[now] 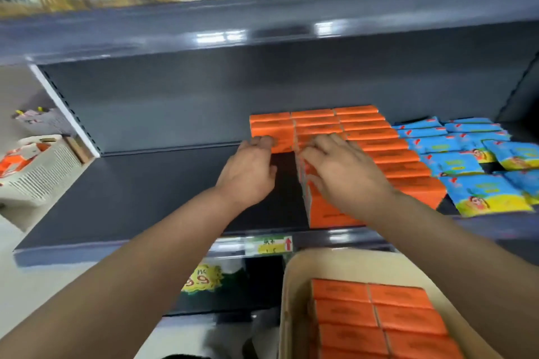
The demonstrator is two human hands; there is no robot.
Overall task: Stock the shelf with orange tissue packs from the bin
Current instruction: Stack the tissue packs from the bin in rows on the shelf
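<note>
Rows of orange tissue packs (379,148) stand on the dark grey shelf (131,189), right of its middle. My left hand (248,175) reaches in, fingertips touching the front of the left, rear stack of packs. My right hand (344,172) lies on top of the middle row, fingers spread over the packs and bent a little; it hides several of them. A gap of bare shelf shows between my two hands. Below, at the bottom right, a tan bin (294,300) holds more orange packs (379,320) laid in two columns.
Blue and yellow packets (472,160) lie on the shelf right of the orange rows. A white basket (43,175) with orange items sits off the shelf's left end. A shelf board (262,23) runs overhead. A yellow price tag (271,245) hangs on the front rail.
</note>
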